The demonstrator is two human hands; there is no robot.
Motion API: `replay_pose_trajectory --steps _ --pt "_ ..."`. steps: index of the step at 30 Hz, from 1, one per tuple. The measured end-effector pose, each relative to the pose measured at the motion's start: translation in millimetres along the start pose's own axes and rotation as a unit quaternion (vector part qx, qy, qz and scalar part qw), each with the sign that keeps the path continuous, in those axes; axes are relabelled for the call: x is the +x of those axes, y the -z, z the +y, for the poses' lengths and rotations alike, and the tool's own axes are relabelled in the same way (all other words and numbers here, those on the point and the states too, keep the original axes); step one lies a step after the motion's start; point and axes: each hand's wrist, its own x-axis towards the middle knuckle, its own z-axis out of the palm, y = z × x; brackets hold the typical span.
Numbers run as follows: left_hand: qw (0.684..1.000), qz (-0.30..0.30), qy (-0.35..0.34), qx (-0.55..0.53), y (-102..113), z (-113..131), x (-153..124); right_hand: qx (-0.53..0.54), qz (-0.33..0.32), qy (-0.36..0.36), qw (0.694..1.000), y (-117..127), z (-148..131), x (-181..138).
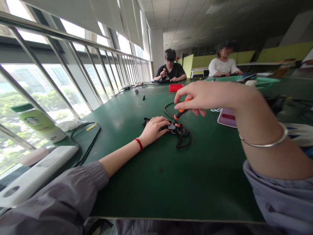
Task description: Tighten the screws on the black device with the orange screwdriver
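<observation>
the small black plastic device with coloured wires (175,128) lies on the dark green table (183,186), its left part hidden under the left hand (156,126); where the tip of the orange-and-black screwdriver (180,114) meets it is too small to tell; the left fingers bend close together, gripping the device; the right hand (202,95) curls its fingers around the screwdriver's handle, partly covering it; a thin black cable (186,144) loops beside the device; beyond sits a red plastic tray (176,87); the right forearm partly blocks a purple-screened phone (227,118).
</observation>
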Motion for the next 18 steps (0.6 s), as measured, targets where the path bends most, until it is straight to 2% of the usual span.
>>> replay_pose_trajectory --steps 3,5,7,10,12,14,16,18 --pt "1.000 -0.005 0.008 -0.012 0 -1 2 -0.015 0.025 0.032 0.999 0 2 3" --pt "0.999 -0.027 0.008 -0.023 9 2 5 -0.029 0.041 0.052 0.997 -1 1 5" --pt "0.998 -0.048 0.006 -0.046 29 7 12 -0.035 0.054 0.065 0.996 -1 -1 6" --pt "0.996 -0.040 0.006 -0.078 74 14 33 -0.038 0.062 0.066 0.995 1 -6 8" --pt "0.993 -0.084 0.025 -0.075 106 14 52 -0.047 0.058 0.054 0.996 5 -11 8" --pt "0.988 -0.125 0.074 -0.058 131 8 71 -0.052 0.041 0.025 0.997 9 -16 9" --pt "0.982 -0.134 0.125 -0.040 146 -1 85 -0.051 0.024 -0.015 0.998 12 -21 10" --pt "0.977 -0.156 0.141 -0.030 149 -9 92 -0.051 0.009 -0.042 0.998 14 -25 11"
